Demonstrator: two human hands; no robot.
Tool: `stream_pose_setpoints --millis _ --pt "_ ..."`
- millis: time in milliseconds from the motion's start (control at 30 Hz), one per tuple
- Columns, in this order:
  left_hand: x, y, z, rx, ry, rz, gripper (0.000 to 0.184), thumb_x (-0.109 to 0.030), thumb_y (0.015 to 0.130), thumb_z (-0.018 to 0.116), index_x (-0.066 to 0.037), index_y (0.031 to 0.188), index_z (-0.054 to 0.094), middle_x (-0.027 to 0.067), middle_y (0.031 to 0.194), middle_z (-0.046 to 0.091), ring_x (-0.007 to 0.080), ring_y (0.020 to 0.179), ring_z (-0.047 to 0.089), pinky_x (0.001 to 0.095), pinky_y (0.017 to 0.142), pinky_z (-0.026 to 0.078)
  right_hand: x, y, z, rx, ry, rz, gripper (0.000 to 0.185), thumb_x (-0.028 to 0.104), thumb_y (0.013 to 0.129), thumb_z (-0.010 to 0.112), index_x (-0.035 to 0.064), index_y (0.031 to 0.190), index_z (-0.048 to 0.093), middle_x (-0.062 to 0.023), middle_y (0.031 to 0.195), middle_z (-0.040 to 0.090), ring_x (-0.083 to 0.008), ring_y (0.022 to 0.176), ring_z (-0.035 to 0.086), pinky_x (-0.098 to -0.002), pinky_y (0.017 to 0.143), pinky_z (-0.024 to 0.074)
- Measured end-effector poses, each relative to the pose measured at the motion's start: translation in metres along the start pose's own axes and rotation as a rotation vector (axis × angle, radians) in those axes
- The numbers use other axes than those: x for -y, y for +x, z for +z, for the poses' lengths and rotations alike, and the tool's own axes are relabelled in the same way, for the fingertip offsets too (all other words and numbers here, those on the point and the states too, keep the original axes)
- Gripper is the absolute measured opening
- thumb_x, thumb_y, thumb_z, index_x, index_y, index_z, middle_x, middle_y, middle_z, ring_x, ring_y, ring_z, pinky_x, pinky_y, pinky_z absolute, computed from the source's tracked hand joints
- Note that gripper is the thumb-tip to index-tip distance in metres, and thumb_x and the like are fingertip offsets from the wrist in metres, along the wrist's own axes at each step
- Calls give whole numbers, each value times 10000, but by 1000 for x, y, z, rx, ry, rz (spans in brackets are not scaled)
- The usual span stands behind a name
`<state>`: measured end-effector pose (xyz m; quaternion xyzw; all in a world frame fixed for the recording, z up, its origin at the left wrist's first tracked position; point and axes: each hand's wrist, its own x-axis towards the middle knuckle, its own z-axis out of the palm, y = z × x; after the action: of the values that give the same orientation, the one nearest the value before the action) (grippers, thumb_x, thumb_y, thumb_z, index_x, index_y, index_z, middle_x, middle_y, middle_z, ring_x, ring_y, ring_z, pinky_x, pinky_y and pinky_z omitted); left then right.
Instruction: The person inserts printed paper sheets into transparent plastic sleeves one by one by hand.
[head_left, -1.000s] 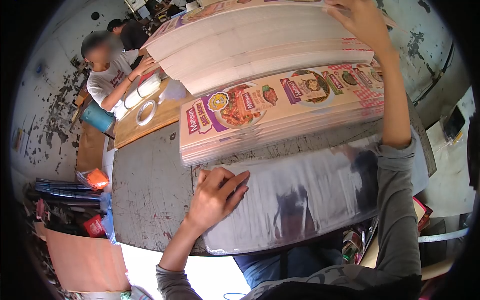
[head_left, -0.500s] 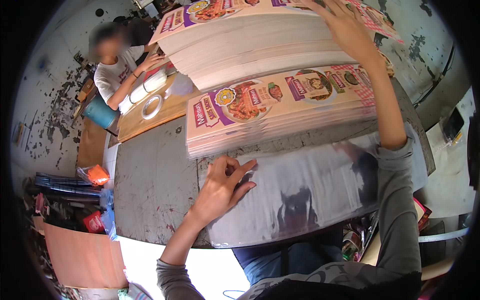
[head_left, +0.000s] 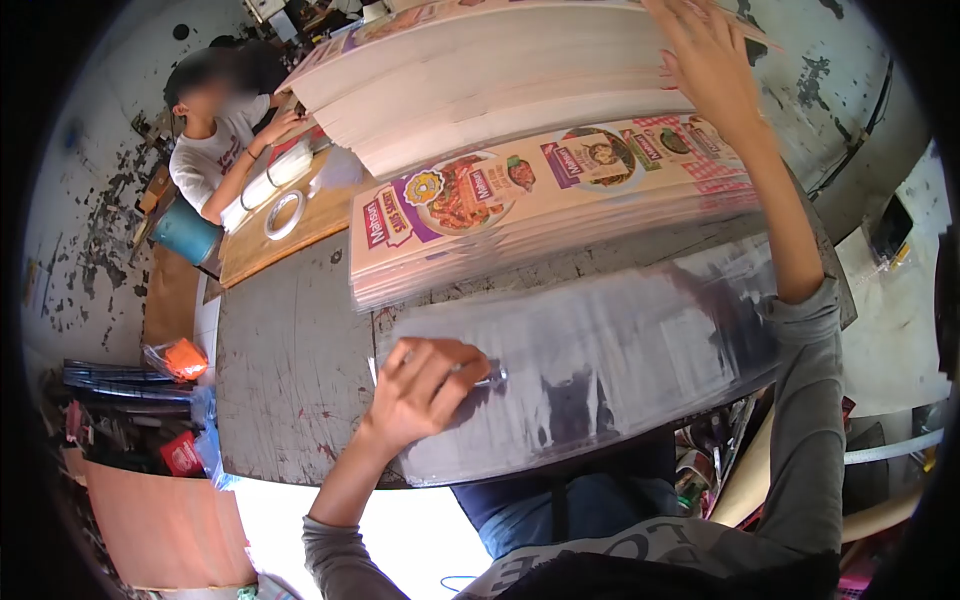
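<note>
My left hand [head_left: 425, 392] is closed in a pinch at the left part of a clear plastic sleeve [head_left: 640, 360], whose film puckers at the fingertips. The sleeve lies in a glossy pile along the table's near edge. My right hand [head_left: 712, 85] reaches to the upper edge of a tall stack of printed sheets [head_left: 500, 95]; its fingers are stretched out, with the tips partly cut off by the frame. Between the two lies a lower pile of plastic-covered food posters [head_left: 540, 200], with pictures of dishes on a peach background.
A grey scratched table [head_left: 290, 380] carries the piles. At the left, a person in a white shirt [head_left: 215, 150] works at a wooden board [head_left: 255, 250] with a tape roll [head_left: 285, 215]. A blue bucket [head_left: 185, 235] and an orange bag [head_left: 185, 358] stand beyond the table.
My left hand has moved down onto the sleeve and closed its fingers on the film. My right hand stays at the tall stack, its fingers slightly shifted. The view has tilted a little.
</note>
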<state>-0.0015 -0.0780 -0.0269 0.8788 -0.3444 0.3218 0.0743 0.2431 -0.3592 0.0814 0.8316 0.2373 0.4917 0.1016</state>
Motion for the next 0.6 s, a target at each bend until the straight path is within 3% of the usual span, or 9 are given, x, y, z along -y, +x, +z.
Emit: stream_pose_setpoints --millis 33,100,133,233,267,333,367,600 --pt "1 -1 2 -34 -7 47 197 -64 647 654 -69 831 585 10 844 631 126 683 609 237 577 414 -6 3 16 -2 -4 7 457 116 796 525 67 1244 449 -155 1281 449 -291 1134 461 -402 976 320" --pt "1 -4 3 -59 16 110 179 -71 667 654 -71 833 588 9 835 639 110 661 609 221 542 409 -19 6 47 -390 -8 -158 251 144 786 593 86 1031 589 -45 993 580 -228 872 560 -361 741 397" --pt "1 -5 2 -83 38 163 161 -77 687 655 -72 835 592 9 827 646 95 639 609 204 508 405 -25 1 51 -390 -7 -157 251 144 786 593 86 1031 589 -45 993 580 -228 872 560 -361 741 397" --pt "2 -5 1 -89 56 175 147 -86 709 656 -66 845 602 2 806 649 78 612 604 192 478 398 -29 -16 47 -221 113 -217 370 64 732 585 61 1102 569 -60 959 568 -231 868 547 -332 730 408" --pt "2 -5 2 -81 65 150 153 -79 704 655 -64 848 605 1 804 648 78 613 602 196 483 401 -26 -27 35 -170 161 -272 415 72 712 600 39 1122 540 -97 1077 516 -264 963 512 -375 835 387" --pt "4 -5 3 -76 64 114 162 -72 697 656 -63 851 606 0 802 646 76 609 599 196 483 401 -18 -51 17 -134 230 -386 472 102 668 633 20 1119 520 -125 1153 480 -293 1030 477 -416 921 369" --pt "4 -6 4 -70 55 85 171 -65 689 656 -63 853 608 0 799 645 75 606 597 195 483 401 -13 -64 11 -149 250 -440 479 122 643 650 22 1096 529 -117 1111 495 -288 1002 476 -413 904 372" --pt "4 -3 5 -27 55 29 211 -39 648 652 -59 853 607 -13 765 635 91 587 591 210 479 409 15 -97 -1 280 614 -337 528 277 677 693 44 1110 502 -123 1202 443 -324 1097 415 -441 933 343"
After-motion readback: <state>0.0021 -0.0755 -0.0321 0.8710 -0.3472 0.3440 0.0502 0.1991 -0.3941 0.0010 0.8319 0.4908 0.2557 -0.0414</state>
